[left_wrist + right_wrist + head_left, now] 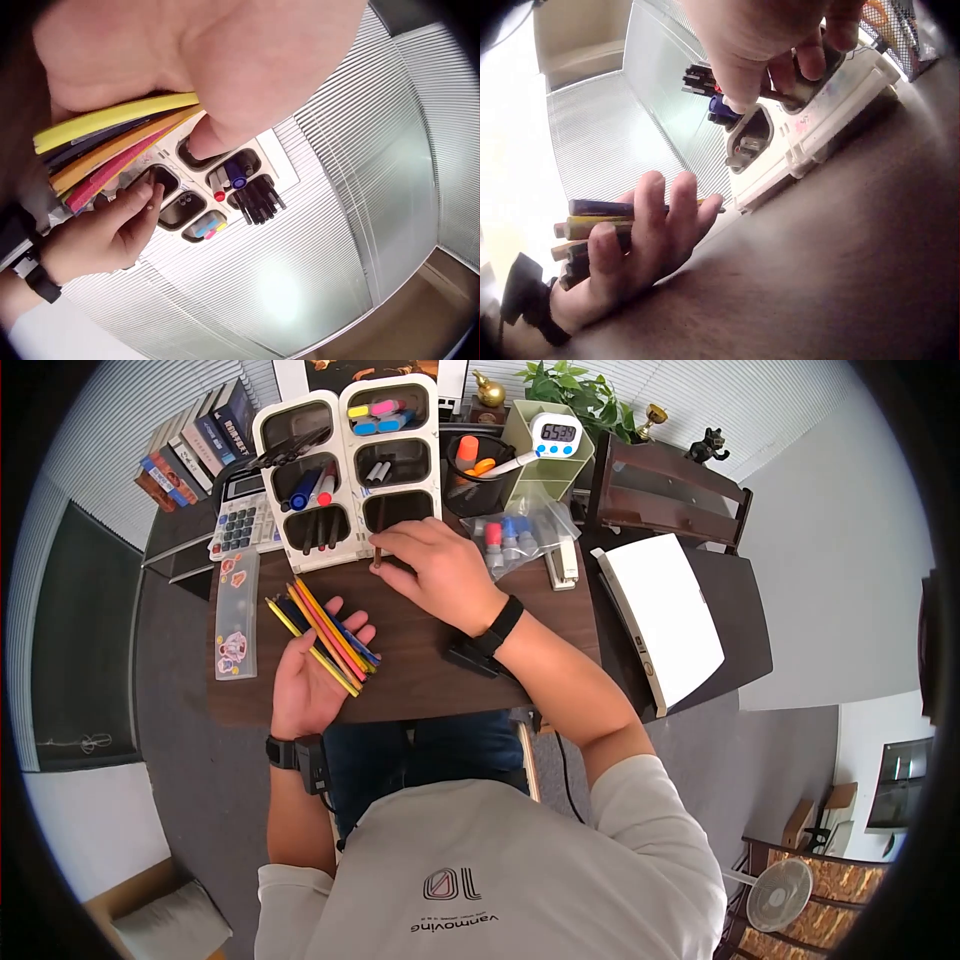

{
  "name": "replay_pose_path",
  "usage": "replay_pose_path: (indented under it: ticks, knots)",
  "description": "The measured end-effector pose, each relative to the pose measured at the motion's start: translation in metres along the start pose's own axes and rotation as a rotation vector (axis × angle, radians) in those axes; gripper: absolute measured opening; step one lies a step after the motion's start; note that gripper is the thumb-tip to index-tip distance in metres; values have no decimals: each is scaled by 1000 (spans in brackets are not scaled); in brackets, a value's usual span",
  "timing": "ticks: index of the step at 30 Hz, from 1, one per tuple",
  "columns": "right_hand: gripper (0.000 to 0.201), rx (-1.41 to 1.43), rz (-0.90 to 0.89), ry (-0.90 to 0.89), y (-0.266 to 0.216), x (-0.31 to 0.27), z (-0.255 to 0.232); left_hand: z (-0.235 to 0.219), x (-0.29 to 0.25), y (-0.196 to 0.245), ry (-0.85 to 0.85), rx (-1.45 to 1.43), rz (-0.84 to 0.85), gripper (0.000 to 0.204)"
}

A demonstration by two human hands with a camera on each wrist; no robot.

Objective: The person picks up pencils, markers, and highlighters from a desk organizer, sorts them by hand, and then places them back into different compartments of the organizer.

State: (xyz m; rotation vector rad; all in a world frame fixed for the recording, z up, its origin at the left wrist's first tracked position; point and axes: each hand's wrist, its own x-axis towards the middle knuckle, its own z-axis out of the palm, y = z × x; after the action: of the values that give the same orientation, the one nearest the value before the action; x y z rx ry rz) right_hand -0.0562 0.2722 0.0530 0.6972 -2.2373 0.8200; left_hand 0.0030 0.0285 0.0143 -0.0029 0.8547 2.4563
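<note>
A bundle of coloured pencils [330, 640], yellow, orange, pink and dark blue among them, lies across the palm of my left hand [308, 690], held under the thumb. My right hand [445, 572] pinches a brown pencil [378, 554] between thumb and fingers at the lower right compartment of the white organizer [347, 490]. In the right wrist view the brown pencil [778, 96] points toward that opening. Other compartments hold highlighters [378, 417], thick markers [315, 488] and dark pens [322, 532].
Left of the organizer are a calculator [245, 525] and a clear sticker-covered case [236, 620]. To its right stand a mesh pen cup [465, 490], a bag of small bottles [520, 540], a stapler [563, 565] and a timer [556, 435]. A white box [665, 620] lies farther right.
</note>
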Motion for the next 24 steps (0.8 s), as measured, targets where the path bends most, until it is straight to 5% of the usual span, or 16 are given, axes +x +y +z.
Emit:
replay_pose_path:
  ticks: [14, 17, 24]
  knots:
    - [32, 6, 46, 25, -26, 3, -22, -1, 2, -1, 11, -48, 49, 56]
    - [17, 308, -142, -216, -35, -4, -26, -3, 1, -1, 4, -91, 57, 55]
    - [34, 365, -189, -558, -42, -18, -10, -5, 1, -3, 85, -54, 67, 46]
